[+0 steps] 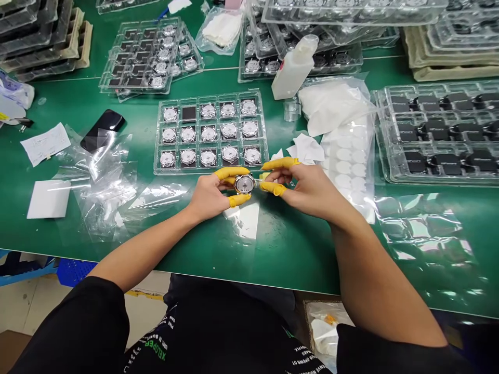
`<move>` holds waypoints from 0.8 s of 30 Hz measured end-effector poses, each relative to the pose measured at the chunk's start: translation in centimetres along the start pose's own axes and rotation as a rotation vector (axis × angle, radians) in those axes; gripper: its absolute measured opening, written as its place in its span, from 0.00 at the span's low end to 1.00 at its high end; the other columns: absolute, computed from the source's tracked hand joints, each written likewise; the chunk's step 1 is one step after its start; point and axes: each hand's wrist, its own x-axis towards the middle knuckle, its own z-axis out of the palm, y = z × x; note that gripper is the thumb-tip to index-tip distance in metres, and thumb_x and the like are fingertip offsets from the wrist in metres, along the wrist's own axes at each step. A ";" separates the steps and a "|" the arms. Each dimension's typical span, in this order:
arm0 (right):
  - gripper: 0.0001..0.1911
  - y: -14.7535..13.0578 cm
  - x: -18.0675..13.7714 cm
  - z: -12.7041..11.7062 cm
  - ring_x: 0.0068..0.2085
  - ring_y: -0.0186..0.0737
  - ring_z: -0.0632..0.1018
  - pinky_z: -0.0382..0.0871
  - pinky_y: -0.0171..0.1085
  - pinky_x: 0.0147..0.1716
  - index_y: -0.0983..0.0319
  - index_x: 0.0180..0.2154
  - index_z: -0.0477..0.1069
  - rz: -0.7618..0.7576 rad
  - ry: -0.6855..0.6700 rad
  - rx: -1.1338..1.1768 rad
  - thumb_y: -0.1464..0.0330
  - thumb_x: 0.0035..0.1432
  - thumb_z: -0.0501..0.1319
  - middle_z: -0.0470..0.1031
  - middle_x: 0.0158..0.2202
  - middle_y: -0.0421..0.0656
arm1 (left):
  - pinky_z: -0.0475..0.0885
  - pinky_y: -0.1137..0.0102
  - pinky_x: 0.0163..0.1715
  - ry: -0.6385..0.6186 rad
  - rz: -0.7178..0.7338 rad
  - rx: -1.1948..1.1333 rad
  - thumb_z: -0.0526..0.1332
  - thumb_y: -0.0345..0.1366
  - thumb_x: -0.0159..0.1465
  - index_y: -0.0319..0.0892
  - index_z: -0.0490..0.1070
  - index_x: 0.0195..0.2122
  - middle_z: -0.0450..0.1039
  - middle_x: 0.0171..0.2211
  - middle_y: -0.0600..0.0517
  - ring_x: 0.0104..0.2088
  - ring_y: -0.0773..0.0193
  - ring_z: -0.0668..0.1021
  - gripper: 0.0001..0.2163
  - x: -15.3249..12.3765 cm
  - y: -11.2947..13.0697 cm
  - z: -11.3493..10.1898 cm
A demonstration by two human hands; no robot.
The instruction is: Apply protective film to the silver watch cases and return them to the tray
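A round silver watch case with a white dial point(244, 184) is held near the table's front edge, face up. My left hand point(210, 192) grips it from the left between thumb and fingers. Close to the watch's right side is my right hand point(298, 184), its thumb and fingers bent together in a pinch; what they hold is too small to make out. Yellow finger cots cover fingertips on both hands. Just beyond, a clear tray point(156, 156) carries rows of similar watch cases, with one back-row compartment showing only its dark bottom. White paper point(249, 221) lies beneath the hands.
A white bottle point(292, 70) stands behind my right hand, near bagged white cloths point(335, 101) and a sheet of round white stickers point(345, 166). Trays of black parts point(382, 140) sit at right. Crumpled clear film point(105, 192) and a black phone point(103, 129) lie left.
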 end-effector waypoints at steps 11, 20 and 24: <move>0.08 0.7 0.0 0.3 0.39 0.48 0.81 0.75 0.49 0.43 0.59 0.39 0.80 -0.184 -0.019 -0.303 0.66 0.61 0.61 0.82 0.37 0.46 | 0.83 0.68 0.47 -0.036 -0.024 0.057 0.75 0.33 0.51 0.42 0.80 0.52 0.82 0.37 0.51 0.37 0.66 0.83 0.25 0.0 -0.2 -0.1; 0.05 0.5 -0.1 -0.4 0.46 0.51 0.78 0.70 0.53 0.47 0.56 0.37 0.77 -0.396 0.051 -0.257 0.70 0.60 0.62 0.81 0.45 0.45 | 0.81 0.70 0.41 -0.007 -0.190 -0.106 0.77 0.32 0.47 0.40 0.78 0.52 0.82 0.38 0.49 0.36 0.65 0.83 0.29 0.5 0.2 -0.3; 0.07 -0.5 -0.3 0.2 0.46 0.47 0.78 0.73 0.50 0.45 0.55 0.35 0.74 -0.289 0.182 0.239 0.59 0.62 0.66 0.78 0.51 0.45 | 0.79 0.72 0.38 0.008 -0.221 -0.125 0.77 0.32 0.47 0.39 0.77 0.53 0.81 0.35 0.51 0.33 0.68 0.81 0.30 0.8 0.2 -0.4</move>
